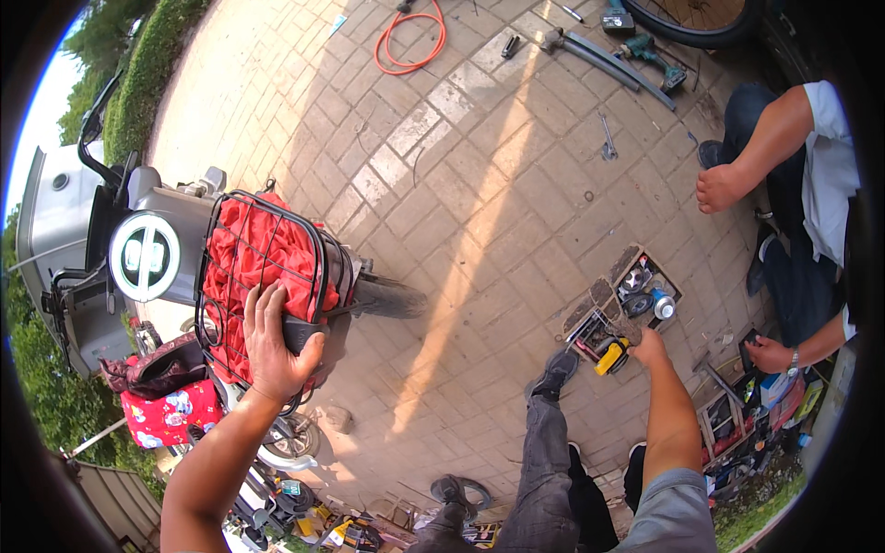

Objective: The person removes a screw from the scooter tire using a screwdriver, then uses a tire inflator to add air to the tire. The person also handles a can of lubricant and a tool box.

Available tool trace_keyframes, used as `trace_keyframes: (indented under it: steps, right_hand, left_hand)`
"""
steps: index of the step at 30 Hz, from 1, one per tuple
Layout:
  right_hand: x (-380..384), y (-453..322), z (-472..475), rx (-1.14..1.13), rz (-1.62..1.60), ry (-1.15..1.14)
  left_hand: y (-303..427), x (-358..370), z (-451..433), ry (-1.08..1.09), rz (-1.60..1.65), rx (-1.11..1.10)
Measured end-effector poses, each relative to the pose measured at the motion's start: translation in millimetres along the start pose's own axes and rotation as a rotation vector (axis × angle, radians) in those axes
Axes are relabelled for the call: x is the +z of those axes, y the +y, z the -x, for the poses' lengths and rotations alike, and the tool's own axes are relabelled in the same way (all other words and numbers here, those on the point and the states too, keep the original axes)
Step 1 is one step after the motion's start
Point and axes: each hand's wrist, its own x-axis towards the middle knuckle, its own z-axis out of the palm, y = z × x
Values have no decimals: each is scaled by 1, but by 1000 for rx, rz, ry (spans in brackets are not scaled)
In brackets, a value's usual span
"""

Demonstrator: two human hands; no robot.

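Note:
My left hand (276, 345) rests with its fingers spread on the black wire basket (325, 256) at the front of an electric scooter, beside the red cloth (259, 242) inside it. Below the basket the scooter's front tyre (390, 297) shows. At the right, my right hand (646, 345) is at the near edge of a divided wooden toolbox (667, 283), its fingers closed at the divider or handle. A yellow tool (610, 358), a blue and silver can (664, 306) and small metal parts lie in the box.
Someone in a white shirt (826, 173) sits at the right. A hammer (553, 40), cordless drill (650, 59), wrench (608, 138) and orange hose (439, 41) lie on the paving. More tools crowd a crate (722, 428) at lower right. Parked scooters stand at lower left.

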Motion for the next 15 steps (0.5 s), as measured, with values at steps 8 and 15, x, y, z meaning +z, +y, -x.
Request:
trace_keyframes:
  steps: [8, 15]
  right_hand:
    - [20, -80, 50, 157, 134, -10]
    - [-85, -130, 108, -12, -13, -43]
  left_hand:
    - [7, -15, -6, 2, -9, -70]
    - [-2, -40, -4, 26, 69, -93]
